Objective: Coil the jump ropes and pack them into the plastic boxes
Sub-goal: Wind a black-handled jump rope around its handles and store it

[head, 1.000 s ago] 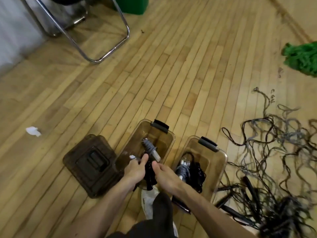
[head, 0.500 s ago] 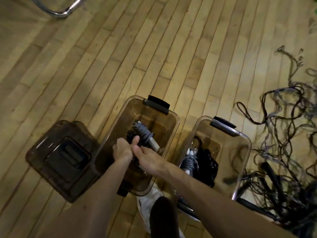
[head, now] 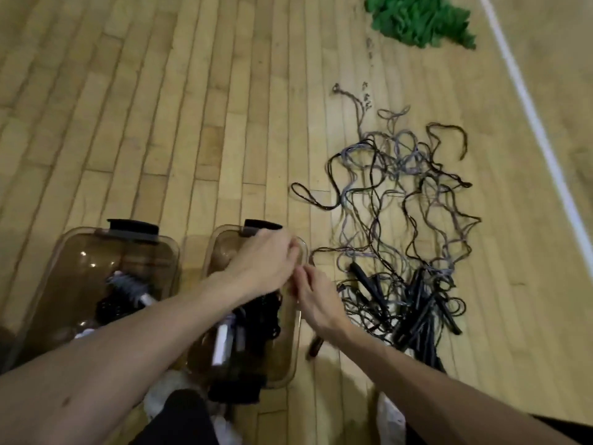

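2 boxes: left box [head: 80, 271], right box [head: 224, 252], coiled ropes [head: 260, 316] in both.
L grip [head: 263, 264]: curled at right box rim; hold unclear.
R grip [head: 316, 300]: touching it; state unclear.

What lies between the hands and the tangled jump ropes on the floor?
Nothing visible. The left hand and right hand are over the right box's edge; the tangled ropes lie beside it.

Glossy wooden floor [head: 205, 130]; translucent smoky plastic boxes [head: 80, 252]
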Action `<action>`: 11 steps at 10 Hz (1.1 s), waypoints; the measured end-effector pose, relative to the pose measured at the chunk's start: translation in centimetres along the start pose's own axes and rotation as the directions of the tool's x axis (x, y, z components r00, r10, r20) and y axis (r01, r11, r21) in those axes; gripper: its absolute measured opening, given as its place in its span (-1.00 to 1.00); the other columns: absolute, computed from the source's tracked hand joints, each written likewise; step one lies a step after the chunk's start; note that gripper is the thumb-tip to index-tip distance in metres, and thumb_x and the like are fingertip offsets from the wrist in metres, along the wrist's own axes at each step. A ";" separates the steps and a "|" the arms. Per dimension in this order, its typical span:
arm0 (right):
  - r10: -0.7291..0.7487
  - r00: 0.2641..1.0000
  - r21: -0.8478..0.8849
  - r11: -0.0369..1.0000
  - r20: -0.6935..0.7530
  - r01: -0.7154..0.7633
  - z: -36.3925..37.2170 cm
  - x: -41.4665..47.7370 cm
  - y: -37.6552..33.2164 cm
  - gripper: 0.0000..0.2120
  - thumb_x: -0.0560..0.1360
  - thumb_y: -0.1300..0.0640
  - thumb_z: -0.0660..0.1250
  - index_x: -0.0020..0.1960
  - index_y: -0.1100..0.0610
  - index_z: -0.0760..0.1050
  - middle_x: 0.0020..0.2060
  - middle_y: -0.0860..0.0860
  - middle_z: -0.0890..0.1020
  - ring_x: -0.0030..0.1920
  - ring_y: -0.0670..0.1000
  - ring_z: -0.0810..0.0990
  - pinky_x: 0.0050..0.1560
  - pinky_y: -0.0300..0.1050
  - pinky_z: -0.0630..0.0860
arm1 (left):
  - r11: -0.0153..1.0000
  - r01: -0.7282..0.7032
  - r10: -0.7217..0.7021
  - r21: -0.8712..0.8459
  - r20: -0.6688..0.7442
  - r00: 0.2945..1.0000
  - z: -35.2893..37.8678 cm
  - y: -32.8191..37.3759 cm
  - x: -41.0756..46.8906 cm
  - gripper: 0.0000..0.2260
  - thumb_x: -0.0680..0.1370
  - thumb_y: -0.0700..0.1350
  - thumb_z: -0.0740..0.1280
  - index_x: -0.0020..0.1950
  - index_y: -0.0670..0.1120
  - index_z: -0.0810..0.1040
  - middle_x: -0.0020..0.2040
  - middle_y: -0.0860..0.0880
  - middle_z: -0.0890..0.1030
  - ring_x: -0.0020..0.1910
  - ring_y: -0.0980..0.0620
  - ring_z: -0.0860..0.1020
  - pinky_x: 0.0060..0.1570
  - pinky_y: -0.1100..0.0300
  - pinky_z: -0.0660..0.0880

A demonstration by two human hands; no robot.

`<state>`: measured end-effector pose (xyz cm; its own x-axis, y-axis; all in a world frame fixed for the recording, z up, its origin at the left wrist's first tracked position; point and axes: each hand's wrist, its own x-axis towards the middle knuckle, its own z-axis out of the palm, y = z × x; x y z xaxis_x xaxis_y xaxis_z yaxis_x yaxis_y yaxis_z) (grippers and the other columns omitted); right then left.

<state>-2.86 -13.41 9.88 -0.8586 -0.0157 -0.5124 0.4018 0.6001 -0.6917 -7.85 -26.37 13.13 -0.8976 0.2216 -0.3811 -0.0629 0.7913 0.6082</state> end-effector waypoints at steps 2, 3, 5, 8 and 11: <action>0.428 0.902 -0.002 0.903 -0.059 -0.429 -5.4 -0.7 14.5 -0.78 0.66 0.11 0.14 -0.02 0.15 0.51 -0.11 0.14 0.67 -0.13 0.14 0.63 -0.04 0.13 0.60 | 0.997 0.076 -0.078 0.018 0.337 0.938 10.5 5.0 3.0 -0.89 0.63 -0.16 0.27 0.09 -0.10 0.57 0.07 -0.09 0.62 0.06 -0.09 0.57 0.04 0.03 0.55; 0.466 0.884 0.000 0.884 0.040 -0.467 -4.2 -0.5 17.0 -0.79 0.61 0.22 0.15 0.06 0.22 0.56 -0.11 0.12 0.66 -0.12 0.12 0.62 -0.04 0.10 0.59 | 0.981 0.192 -0.194 0.039 0.335 0.922 14.6 4.0 3.3 -0.81 0.63 -0.19 0.26 0.22 -0.12 0.55 0.15 -0.09 0.60 0.12 -0.12 0.58 0.11 0.00 0.56; 0.474 0.862 0.065 0.868 0.179 -0.492 -0.5 1.9 18.4 -0.86 0.59 0.19 0.25 -0.11 0.11 0.53 -0.16 0.03 0.60 -0.15 0.00 0.55 -0.17 -0.14 0.51 | 0.943 0.325 -0.328 0.066 0.328 0.886 20.6 3.0 4.3 -0.65 0.61 -0.23 0.26 0.40 -0.11 0.41 0.29 -0.15 0.48 0.27 -0.18 0.47 0.26 -0.06 0.47; 0.565 0.813 0.225 0.782 0.142 -0.582 0.2 4.0 19.2 -0.91 0.59 0.30 0.34 -0.02 0.17 0.46 -0.13 0.08 0.63 -0.17 0.02 0.62 -0.39 -0.27 0.56 | 0.924 0.382 -0.361 -0.022 0.282 0.889 25.1 1.0 5.8 -0.76 0.67 -0.16 0.12 0.34 -0.04 0.23 0.07 -0.12 0.61 0.03 -0.13 0.59 0.10 -0.13 0.54; 0.517 0.802 0.336 0.730 0.298 -0.596 -2.5 1.3 17.9 -0.87 0.58 0.17 0.40 0.04 0.24 0.56 -0.27 0.04 0.64 -0.42 -0.19 0.58 -0.39 -0.27 0.48 | 0.844 0.524 -0.429 -0.112 0.444 0.786 20.3 2.0 3.9 -0.65 0.65 -0.14 0.28 0.42 -0.05 0.32 0.25 -0.08 0.52 0.22 -0.09 0.53 0.27 -0.04 0.49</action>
<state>2.38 -0.72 -1.91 -0.3857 0.0594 -0.9207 0.9116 0.1784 -0.3704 -2.66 -12.35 -1.25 -0.4850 0.0877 -0.8701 -0.5725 0.7203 0.3917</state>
